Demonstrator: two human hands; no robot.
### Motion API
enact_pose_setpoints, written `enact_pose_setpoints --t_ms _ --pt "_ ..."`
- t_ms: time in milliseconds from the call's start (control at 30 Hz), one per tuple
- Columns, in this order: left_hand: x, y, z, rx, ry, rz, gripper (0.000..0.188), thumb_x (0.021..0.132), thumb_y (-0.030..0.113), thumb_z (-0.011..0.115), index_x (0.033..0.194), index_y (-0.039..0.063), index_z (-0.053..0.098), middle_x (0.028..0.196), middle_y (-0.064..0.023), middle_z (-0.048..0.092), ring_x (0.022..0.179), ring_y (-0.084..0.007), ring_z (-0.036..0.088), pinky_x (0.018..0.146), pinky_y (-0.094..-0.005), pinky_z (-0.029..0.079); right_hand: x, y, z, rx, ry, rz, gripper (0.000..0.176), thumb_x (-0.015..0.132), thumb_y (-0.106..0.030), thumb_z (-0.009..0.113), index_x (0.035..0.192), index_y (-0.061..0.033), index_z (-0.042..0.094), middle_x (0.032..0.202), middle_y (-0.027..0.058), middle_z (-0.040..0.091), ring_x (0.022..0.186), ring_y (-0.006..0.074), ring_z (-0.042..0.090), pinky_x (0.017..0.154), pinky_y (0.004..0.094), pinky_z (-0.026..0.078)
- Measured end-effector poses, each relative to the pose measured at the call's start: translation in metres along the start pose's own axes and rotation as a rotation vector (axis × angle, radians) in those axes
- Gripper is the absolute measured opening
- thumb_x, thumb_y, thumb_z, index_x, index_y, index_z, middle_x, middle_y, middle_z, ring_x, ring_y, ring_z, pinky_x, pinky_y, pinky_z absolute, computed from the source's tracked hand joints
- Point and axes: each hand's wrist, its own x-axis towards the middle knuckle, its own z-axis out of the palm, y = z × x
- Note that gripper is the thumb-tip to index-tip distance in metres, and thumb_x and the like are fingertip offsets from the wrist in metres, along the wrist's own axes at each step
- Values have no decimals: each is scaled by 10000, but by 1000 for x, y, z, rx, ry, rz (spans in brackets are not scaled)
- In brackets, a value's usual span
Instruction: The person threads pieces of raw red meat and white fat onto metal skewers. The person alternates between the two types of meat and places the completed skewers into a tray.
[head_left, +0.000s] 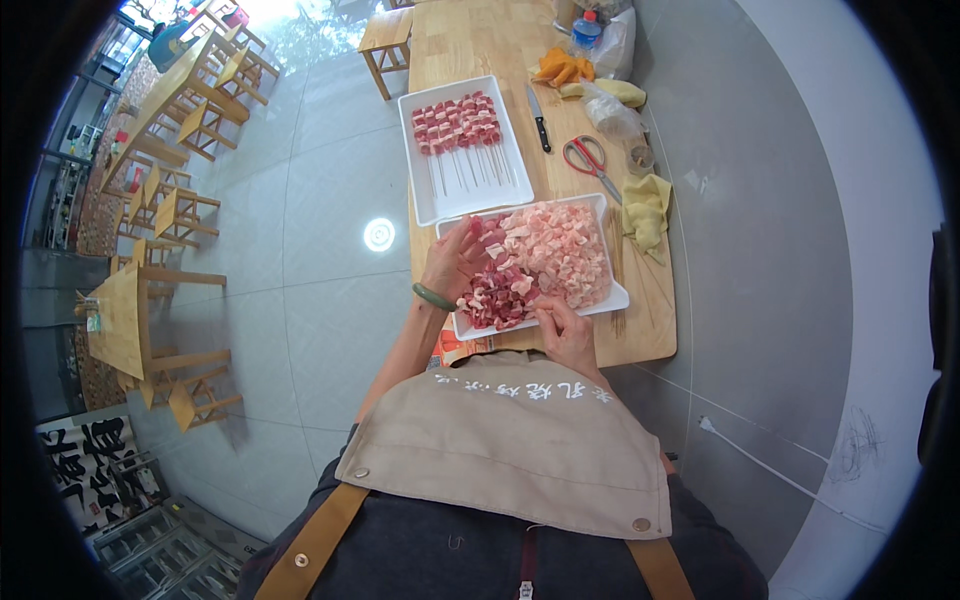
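Note:
My left hand (452, 261), with a green bangle (433, 297) at the wrist, is over the left side of a white tray (616, 297) of cut meat. A small red piece of meat (475, 225) shows at its fingertips. At the tray's near edge my right hand (564, 330) has its thumb and fingers drawn together; whatever they may pinch is too small to make out. Dark red meat chunks (496, 301) are heaped between the hands. Pale, fatty pieces (559, 251) fill the tray's right side.
Beyond stands a second white tray (469, 196) with several threaded meat skewers (456, 124). To the right lie a black-handled knife (539, 124), red-handled scissors (592, 161), loose skewers (618, 262) and a yellow cloth (646, 210). A bottle (586, 31) stands farther back. Wooden stools (184, 214) are at left.

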Motion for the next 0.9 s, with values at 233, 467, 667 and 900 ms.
enact_pose_setpoints --t_ms 233,467,667,900 --pt "11 9 -21 339 90 51 173 920 150 543 1002 13 611 968 -84 650 950 -212 640 715 -301 541 -2 -2 -2 -27 -50 -12 73 848 -41 572 909 -3 586 757 126 604 616 193 624 547 273 457" --pt "2 -3 -12 240 17 40 200 921 161 540 1021 2 609 963 -93 653 938 -198 643 746 -314 545 0 -1 2 -14 -44 -14 68 852 -46 562 906 -12 583 762 129 600 612 216 616 547 287 453" --pt "3 -16 -6 184 157 71 208 906 162 564 1019 -7 607 954 -102 650 829 -176 637 687 -303 545 2 2 5 -33 -54 -8 56 855 -53 557 892 -15 577 727 124 580 594 221 602 536 297 441" --pt "-2 -18 -1 28 -42 -75 278 943 211 505 1152 30 536 1072 -74 603 896 -110 591 775 -293 515 16 26 16 274 -78 273 102 896 -83 549 959 -6 567 610 -19 507 520 19 418 452 191 315"
